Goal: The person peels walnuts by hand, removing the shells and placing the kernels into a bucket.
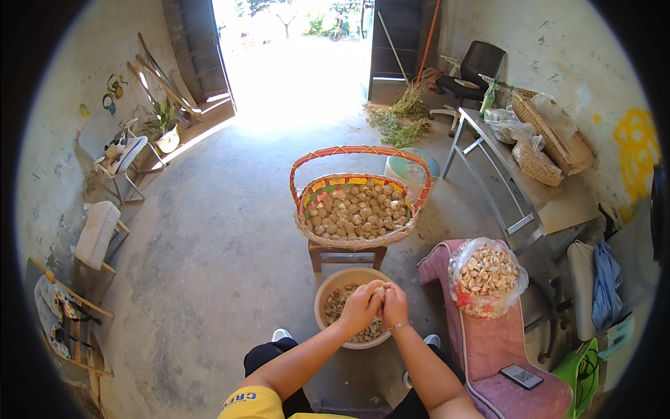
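Observation:
Over a round plastic basin (320, 302), my left hand (362, 308) and my right hand (393, 306) meet, fingertips pinched together on a small pale piece (381, 288), mostly hidden by the fingers. Shells or husks (337, 304) lie in the basin. Beyond it a woven basket (299, 222) with a tall red handle, lined with plastic, holds many round brownish nuts or bulbs (361, 209). It rests on a wooden stool (343, 256). To the right, a plastic bag (515, 301) full of pale, split pieces (487, 269) stands on a pink cushioned seat (494, 335).
A phone (521, 376) lies on the pink seat. Behind the basket stands a bucket (413, 167). At right, a table (565, 209) carries bags and a wicker tray (544, 125). Dried plants (403, 120) lie near the doorway. Chairs (123, 157) line the left wall.

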The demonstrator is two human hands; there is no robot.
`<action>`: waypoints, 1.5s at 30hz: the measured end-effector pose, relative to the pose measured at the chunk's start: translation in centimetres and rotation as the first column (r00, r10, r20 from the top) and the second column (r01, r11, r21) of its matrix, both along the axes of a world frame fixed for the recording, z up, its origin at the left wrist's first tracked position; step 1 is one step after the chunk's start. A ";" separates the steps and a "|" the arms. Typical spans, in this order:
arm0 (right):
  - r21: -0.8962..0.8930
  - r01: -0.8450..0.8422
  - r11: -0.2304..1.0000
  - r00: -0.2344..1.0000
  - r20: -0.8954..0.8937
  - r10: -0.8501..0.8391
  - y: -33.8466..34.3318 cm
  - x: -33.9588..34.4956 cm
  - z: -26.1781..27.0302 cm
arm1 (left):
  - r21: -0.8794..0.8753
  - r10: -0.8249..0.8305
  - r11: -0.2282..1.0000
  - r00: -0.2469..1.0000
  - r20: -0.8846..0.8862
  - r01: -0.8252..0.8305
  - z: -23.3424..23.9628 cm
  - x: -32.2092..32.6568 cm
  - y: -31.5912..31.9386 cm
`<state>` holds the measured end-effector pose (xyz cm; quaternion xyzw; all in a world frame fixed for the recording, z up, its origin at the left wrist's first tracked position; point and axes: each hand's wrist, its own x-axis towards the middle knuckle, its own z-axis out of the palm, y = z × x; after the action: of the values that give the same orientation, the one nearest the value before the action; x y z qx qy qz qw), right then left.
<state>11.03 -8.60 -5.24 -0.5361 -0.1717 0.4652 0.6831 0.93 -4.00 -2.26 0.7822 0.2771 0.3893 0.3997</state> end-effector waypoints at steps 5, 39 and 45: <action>0.044 -0.050 0.998 0.999 -0.001 0.050 0.3 1.4 2.1 | -0.117 -0.035 0.993 0.999 0.001 0.035 1.7 0.8 0.8; -0.109 -0.252 0.962 0.962 -0.135 0.237 -3.0 1.5 1.4 | -0.814 -0.035 0.558 0.985 0.170 0.160 -2.6 -2.7 -0.8; -0.128 -0.239 0.962 0.971 -0.032 0.237 -3.0 1.0 0.6 | -0.820 -0.045 0.561 0.993 0.110 0.116 -2.7 -3.4 -0.9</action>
<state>12.06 -11.60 -4.67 -0.5514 -0.1983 0.5588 0.5869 -2.52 -4.89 -4.93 0.5017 0.3753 0.2262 0.7459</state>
